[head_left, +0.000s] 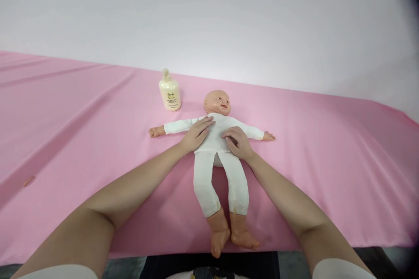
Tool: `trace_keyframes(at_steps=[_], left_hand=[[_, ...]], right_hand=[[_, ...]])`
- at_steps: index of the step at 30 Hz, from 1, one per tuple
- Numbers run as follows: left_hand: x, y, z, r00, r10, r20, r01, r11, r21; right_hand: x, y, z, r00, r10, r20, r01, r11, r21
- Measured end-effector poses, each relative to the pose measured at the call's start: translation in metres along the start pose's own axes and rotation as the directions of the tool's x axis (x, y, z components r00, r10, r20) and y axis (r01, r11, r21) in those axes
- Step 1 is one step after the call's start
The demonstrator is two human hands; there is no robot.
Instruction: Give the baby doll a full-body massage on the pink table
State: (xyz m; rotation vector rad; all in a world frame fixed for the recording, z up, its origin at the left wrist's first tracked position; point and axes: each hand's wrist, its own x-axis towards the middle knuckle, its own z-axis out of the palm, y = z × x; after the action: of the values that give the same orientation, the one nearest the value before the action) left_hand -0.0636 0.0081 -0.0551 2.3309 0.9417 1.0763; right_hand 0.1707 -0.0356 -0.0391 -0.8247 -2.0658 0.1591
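A baby doll (218, 137) in a white cloth suit lies on its back, head away from me and bare feet toward me. Its arms stretch out to both sides. My left hand (197, 134) rests with fingers extended on the left side of the doll's chest. On the right side of its torso lies my right hand (238, 141), fingers bent and a little apart against the white cloth. Neither hand holds anything that I can see.
A cream-coloured pump bottle (170, 92) stands upright beyond the doll's outstretched left-side arm. Pink cloth (327, 161) covers the table, with a white wall (209, 22) behind. A small orange-brown piece (29, 181) lies far left. The table's front edge runs just below the doll's feet.
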Motion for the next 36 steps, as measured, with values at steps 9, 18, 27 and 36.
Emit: trace_keyframes(at_steps=[9, 18, 27, 36], left_hand=[[-0.001, 0.014, -0.008, 0.958, 0.194, 0.209, -0.212, 0.975, 0.068], [0.003, 0.014, -0.004, 0.994, 0.068, 0.082, -0.073, 0.996, 0.049], [0.001, 0.014, -0.007, 0.979, -0.027, -0.2, 0.029, 1.0, 0.004], [-0.001, 0.031, -0.008, 0.817, 0.462, 0.346, -0.449, 0.885, -0.123]], right_hand=[[0.002, 0.001, -0.004, 0.931, -0.2, 0.306, 0.178, 0.979, 0.098], [0.0, 0.0, 0.0, 0.998, -0.019, 0.053, 0.008, 0.978, 0.208], [-0.001, 0.008, 0.005, 0.866, 0.455, -0.205, -0.404, 0.881, 0.247], [0.0, 0.012, 0.001, 0.967, 0.156, 0.202, -0.161, 0.987, 0.008]])
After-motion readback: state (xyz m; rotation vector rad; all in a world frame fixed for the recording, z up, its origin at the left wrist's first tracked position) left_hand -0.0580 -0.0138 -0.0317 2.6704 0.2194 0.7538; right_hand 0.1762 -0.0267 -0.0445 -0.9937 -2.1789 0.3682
